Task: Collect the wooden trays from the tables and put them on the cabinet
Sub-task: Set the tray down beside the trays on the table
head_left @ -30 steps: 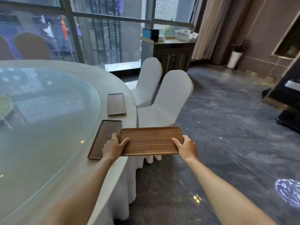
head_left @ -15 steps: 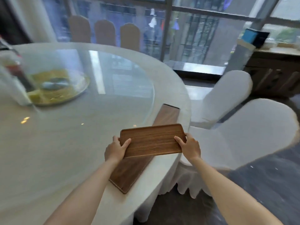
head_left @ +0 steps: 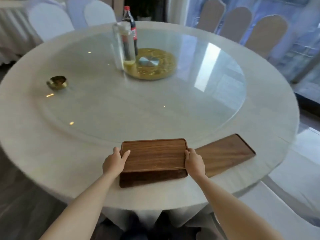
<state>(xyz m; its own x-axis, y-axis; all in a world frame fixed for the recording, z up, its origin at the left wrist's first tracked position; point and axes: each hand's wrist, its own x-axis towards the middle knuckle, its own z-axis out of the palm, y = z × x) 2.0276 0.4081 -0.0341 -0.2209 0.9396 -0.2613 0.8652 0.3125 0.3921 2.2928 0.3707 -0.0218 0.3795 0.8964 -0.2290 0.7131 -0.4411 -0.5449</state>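
A brown wooden tray (head_left: 154,155) is held level between my left hand (head_left: 115,161) on its left end and my right hand (head_left: 194,161) on its right end. It hovers just over a darker wooden tray (head_left: 152,179) lying at the near edge of the round table (head_left: 52,153); only that tray's front strip shows. Another dark wooden tray (head_left: 225,153) lies on the table to the right, partly behind my right hand.
A glass turntable (head_left: 155,101) covers the table's middle, with a gold centre plate (head_left: 155,66), a clear jug (head_left: 123,45) and a cola bottle (head_left: 130,19). A small brass bowl (head_left: 58,83) sits at the left. White-covered chairs ring the table; a window is at the right.
My view has swung left across the table while both hands kept the tray. The held tray now hangs over another tray at the near edge; the cabinet and floor have left view.
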